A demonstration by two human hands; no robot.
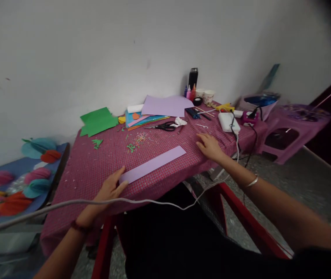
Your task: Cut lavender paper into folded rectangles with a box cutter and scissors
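Lilac paper strip pinned at one end on the worktop [95,162].
Strip [153,164] lies flat, long axis from near-left to far-right. I would keep my left hand [107,192], fingers spread flat, pressing its near end; my right hand [208,146] rests open and empty just beyond its far end.

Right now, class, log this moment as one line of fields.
left hand: touching end of long lilac paper strip | right hand: flat on red checked tablecloth | black-handled scissors: untouched
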